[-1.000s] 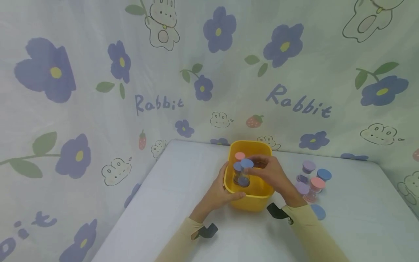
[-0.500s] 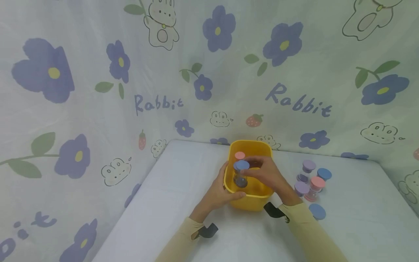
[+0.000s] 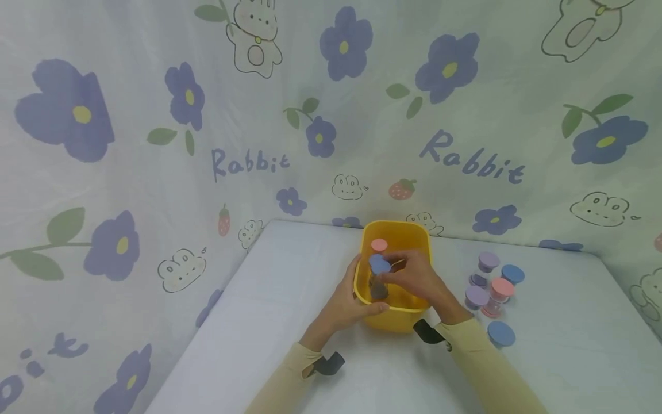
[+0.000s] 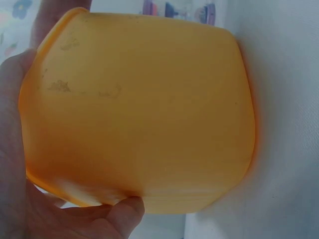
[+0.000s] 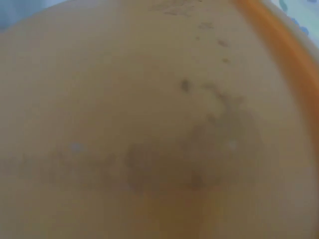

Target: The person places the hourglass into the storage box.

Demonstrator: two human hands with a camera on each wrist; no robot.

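A yellow plastic bin (image 3: 395, 322) stands on the white table in the head view. My left hand (image 3: 345, 299) grips its left side, thumb by the near rim; the left wrist view shows the fingers against the bin's wall (image 4: 149, 109). Inside the bin, my right hand (image 3: 418, 279) pinches a small blue-capped hourglass (image 3: 380, 267) with dark sand, held upright. Just behind it is another blue-capped hourglass (image 3: 375, 259), partly covered. A pink-capped hourglass (image 3: 379, 245) stands farther back in the bin. Only the bin's wall (image 5: 124, 99), very close and blurred, fills most of the right wrist view.
Several more hourglasses stand to the bin's right: two purple (image 3: 488, 261), one pink (image 3: 501, 288) and two blue (image 3: 501, 333). A patterned curtain (image 3: 362, 115) hangs behind the table (image 3: 248, 322).
The right hand has moved slightly left and lower into the bin with the blue-capped hourglass, bringing it in front of the other blue one. The left hand has stayed on the bin.
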